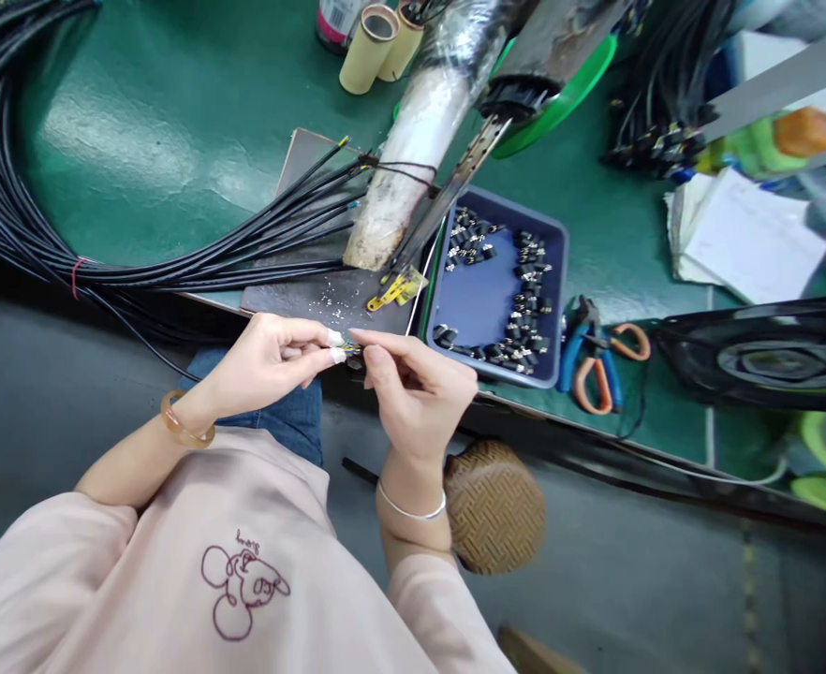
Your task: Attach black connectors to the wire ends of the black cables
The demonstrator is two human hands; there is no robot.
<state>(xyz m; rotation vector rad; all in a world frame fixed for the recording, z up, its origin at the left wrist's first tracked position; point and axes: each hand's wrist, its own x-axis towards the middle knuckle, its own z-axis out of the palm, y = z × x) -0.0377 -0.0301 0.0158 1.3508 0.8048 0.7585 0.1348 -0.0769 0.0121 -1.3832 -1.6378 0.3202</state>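
Observation:
In the head view my left hand (265, 363) is closed in a pinch, with white covers on the thumb and index fingertips. Between those tips are thin coloured wires (347, 347). Opposite it, my right hand (420, 382) pinches at the other end of the wires; whether a small connector sits in its fingers is hidden. Both hands meet just in front of the bench edge, over the lap. Behind them a dark board (301, 298) carries small white scraps. To the right, a blue tray (561, 290) holds many small black connectors (518, 346) with metal pins.
A thick bundle of black cables (6, 187) lies at left, tied with a red band. A wrapped white tube (413, 140) and metal arm with a yellow clip (389, 292) reach over the board. Blue- and orange-handled cutters (587, 348), papers (750, 234) and a woven stool (497, 505) are at right.

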